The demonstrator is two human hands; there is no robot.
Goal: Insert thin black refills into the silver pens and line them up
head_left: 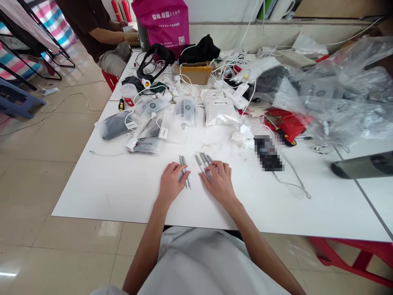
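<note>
Two slim grey-and-white pens (pixel 185 168) lie side by side on the white table, pointing away from me. My left hand (pixel 172 182) is curled at their left side, with thumb and forefinger closed over them. To the right, my right hand (pixel 220 180) bends over a small bunch of similar pens (pixel 199 162), its thumb at their near end and its fingers on top. The palm side of this hand and the lower parts of some pens are hidden. A short gap of bare table separates the two groups.
Beyond my hands lie plastic-bagged grey pouches (pixel 150 106), a white packet (pixel 218 107) and tangled white cables (pixel 236 61). Clear plastic bags (pixel 344 98) and a dark cylinder (pixel 365 166) are at right. Another person (pixel 101 37) sits at the far left near a magenta bag (pixel 166 24).
</note>
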